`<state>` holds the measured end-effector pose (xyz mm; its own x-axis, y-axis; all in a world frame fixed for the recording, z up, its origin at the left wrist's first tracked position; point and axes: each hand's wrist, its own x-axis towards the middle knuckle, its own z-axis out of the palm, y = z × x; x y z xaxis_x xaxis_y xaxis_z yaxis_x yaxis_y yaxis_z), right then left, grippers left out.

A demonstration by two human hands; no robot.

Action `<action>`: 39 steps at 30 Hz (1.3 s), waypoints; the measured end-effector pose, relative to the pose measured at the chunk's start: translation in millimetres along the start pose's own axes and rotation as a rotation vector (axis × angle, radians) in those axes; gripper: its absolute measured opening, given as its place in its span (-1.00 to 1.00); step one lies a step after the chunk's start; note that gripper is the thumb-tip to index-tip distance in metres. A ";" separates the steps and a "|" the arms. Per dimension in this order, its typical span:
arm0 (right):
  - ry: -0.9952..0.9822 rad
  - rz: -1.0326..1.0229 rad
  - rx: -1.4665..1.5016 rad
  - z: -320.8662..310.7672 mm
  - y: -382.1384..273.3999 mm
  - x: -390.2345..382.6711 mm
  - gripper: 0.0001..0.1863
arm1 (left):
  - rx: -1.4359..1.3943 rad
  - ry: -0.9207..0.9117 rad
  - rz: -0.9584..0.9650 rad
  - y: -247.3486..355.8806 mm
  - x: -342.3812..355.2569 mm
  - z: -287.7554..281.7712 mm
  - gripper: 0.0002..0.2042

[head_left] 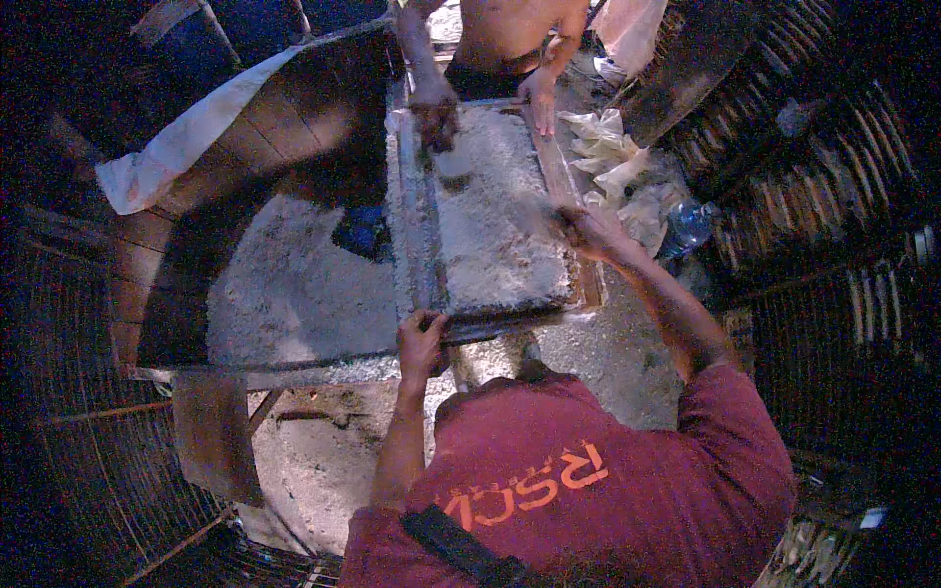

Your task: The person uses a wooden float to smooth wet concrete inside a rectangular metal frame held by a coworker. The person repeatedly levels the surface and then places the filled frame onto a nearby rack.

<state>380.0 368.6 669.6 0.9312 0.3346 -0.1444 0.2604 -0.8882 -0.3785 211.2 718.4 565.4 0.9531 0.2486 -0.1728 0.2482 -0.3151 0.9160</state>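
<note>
A rectangular wooden-framed tray (582, 286) holds a bed of pale, coarse granular material (490, 250). My left hand (421, 338) grips the tray's near left corner, fingers curled over the rim. My right hand (588, 230) is closed at the right side, over the granules; what it holds is blurred and I cannot make it out. Across the tray, a person with a bare torso has one hand (437, 113) over the granules at the far left and the other (539, 103) on the far right rim.
A big dark wooden trough (255, 127) with pale granules lies to the left, a white cloth (147, 181) over its edge and a blue object (358, 230) inside. Crumpled pale sheeting (613, 152) and a plastic bottle (691, 225) sit right. Slatted walls (814, 176) surround the space.
</note>
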 end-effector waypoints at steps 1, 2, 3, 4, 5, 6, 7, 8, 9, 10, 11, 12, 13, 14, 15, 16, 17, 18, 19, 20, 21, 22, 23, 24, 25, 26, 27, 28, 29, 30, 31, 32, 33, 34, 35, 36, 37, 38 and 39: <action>-0.006 0.008 0.093 9.4 25.3 8.7 -0.63 | 0.018 -0.012 -0.016 -1.5 2.1 0.2 -0.79; -0.135 0.033 -0.111 -4.6 15.6 12.5 -0.62 | 0.041 -0.007 -0.043 -5.1 1.9 -3.9 -0.79; -0.259 0.044 -0.328 -23.5 4.2 19.3 -0.61 | 0.055 0.012 -0.072 -8.6 1.0 -4.1 -0.79; -0.229 -0.002 -0.453 -34.4 -8.2 24.2 -0.63 | 0.062 -0.004 -0.080 -24.8 5.0 -2.5 -0.79; -0.078 -0.027 -0.320 -30.0 -11.6 30.0 -0.63 | -0.022 -0.012 -0.105 -38.2 8.4 -2.9 -0.79; 0.074 -0.050 -0.194 -21.4 -9.2 39.7 -0.63 | -0.114 -0.022 -0.128 -49.3 13.1 0.3 -0.79; 0.120 -0.118 -0.253 -8.5 14.3 49.4 -0.64 | -0.206 -0.042 -0.150 -52.2 14.4 6.0 -0.79; 0.169 -0.183 -0.314 5.1 39.8 59.1 -0.63 | -0.160 -0.044 -0.145 -45.9 12.0 10.0 -0.80; 0.044 -0.119 -0.312 -6.5 30.8 65.4 -0.63 | -0.111 -0.022 -0.148 -35.1 10.1 6.0 -0.80; -0.082 -0.056 -0.312 -22.5 24.4 70.3 -0.62 | -0.061 0.001 -0.152 -24.2 8.4 0.9 -0.81; -0.205 0.002 -0.322 -38.2 18.4 78.3 -0.62 | -0.046 0.021 -0.160 -12.1 8.7 0.2 -0.81; -0.093 -0.023 -0.319 -36.3 15.6 82.5 -0.63 | -0.027 0.017 -0.171 -2.6 3.6 -0.3 -0.82; 0.018 -0.048 -0.315 -29.7 7.6 91.3 -0.64 | -0.008 0.014 -0.184 1.2 0.5 -0.3 -0.82; 0.128 -0.082 -0.314 -23.0 -1.1 100.8 -0.65 | -0.062 0.018 -0.052 -16.4 0.3 -2.5 -0.81; 0.239 -0.111 -0.310 -15.7 -0.6 110.8 -0.65 | -0.049 0.036 -0.041 -23.1 -1.0 2.6 -0.81; 0.118 0.046 -0.251 -6.1 43.1 136.4 -0.69 | -0.036 0.040 -0.013 -23.4 3.5 5.8 -0.81; 0.167 -0.031 -0.236 -1.8 65.8 158.2 -0.70 | -0.019 0.060 0.007 -25.1 7.9 3.8 -0.82; 0.220 -0.099 -0.227 -3.2 86.3 174.0 -0.70 | 0.019 0.058 -0.012 -27.5 13.1 4.6 -0.82; 0.259 -0.171 -0.217 -3.0 96.1 181.4 -0.71 | -0.054 0.053 -0.028 -25.2 17.7 5.4 -0.82; 0.097 -0.133 -0.112 0.5 59.6 163.6 -0.70 | -0.127 0.069 -0.084 -32.1 8.3 3.6 -0.82; -0.053 -0.073 -0.027 -5.9 20.1 136.8 -0.70 | -0.205 0.078 -0.134 -36.5 -2.4 2.6 -0.82; 0.060 -0.138 0.033 26.1 58.0 122.2 -0.68 | -0.212 0.003 -0.139 -22.2 2.9 5.6 -0.81; 0.174 -0.197 0.079 59.4 101.2 106.6 -0.66 | -0.175 -0.022 -0.119 -0.4 9.7 9.9 -0.81; 0.100 -0.171 0.230 60.0 70.9 70.8 -0.65 | -0.142 0.034 -0.161 4.6 -3.9 3.6 -0.82; 0.055 -0.117 0.366 40.4 38.6 20.9 -0.63 | -0.114 0.063 -0.182 7.0 -12.5 1.1 -0.82; -0.014 -0.117 0.288 13.4 16.8 -0.2 -0.63 | -0.120 0.133 -0.077 -20.3 -10.8 6.8 -0.82; -0.079 -0.111 0.213 -9.2 0.6 -20.4 -0.62 | -0.131 0.106 -0.130 -22.3 -11.3 8.8 -0.81; -0.104 -0.081 0.101 -15.3 0.2 -28.9 -0.63 | -0.138 0.069 -0.173 -16.3 -6.6 10.4 -0.81; -0.131 -0.052 -0.010 -21.9 -5.5 -32.6 -0.63 | -0.145 0.035 -0.217 -9.6 -2.4 6.8 -0.81; -0.129 -0.089 0.024 -28.9 -29.4 -33.0 -0.65 | -0.113 0.047 -0.179 9.2 -7.3 4.7 -0.83; -0.022 -0.181 0.110 -23.8 -48.8 -25.2 -0.67 | -0.094 0.076 -0.107 -8.8 1.4 7.5 -0.83; 0.074 -0.288 0.195 -18.7 -72.1 -16.6 -0.69 | -0.078 0.121 -0.044 -42.1 5.7 8.1 -0.84; 0.044 -0.299 0.126 -14.8 -85.0 3.4 -0.71 | -0.063 0.149 0.022 -60.7 9.6 13.7 -0.84; -0.020 -0.213 0.298 0.6 -57.1 16.9 -0.71 | -0.154 -0.030 -0.155 -21.4 10.5 8.2 -0.83; -0.077 -0.139 0.473 14.4 -36.1 30.5 -0.70 | -0.080 -0.014 -0.104 -8.1 6.0 7.9 -0.83; -0.108 -0.172 0.276 12.2 -45.8 24.0 -0.70 | -0.003 0.022 -0.056 -3.1 3.9 2.7 -0.83; -0.136 -0.205 0.078 13.7 -52.4 15.3 -0.70 | 0.075 0.057 -0.009 -3.3 0.6 -0.2 -0.83; -0.107 -0.167 0.267 57.1 10.6 0.3 -0.67 | 0.088 0.050 0.049 -3.7 3.2 2.8 -0.83; -0.078 -0.171 0.228 59.2 -0.2 -23.7 -0.66 | 0.058 0.051 0.042 -9.4 0.6 0.8 -0.82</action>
<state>342.7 379.5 619.0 0.8542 0.5041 -0.1271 0.3395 -0.7260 -0.5981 209.6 720.8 556.4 0.9532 0.2796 -0.1147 0.2191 -0.3782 0.8994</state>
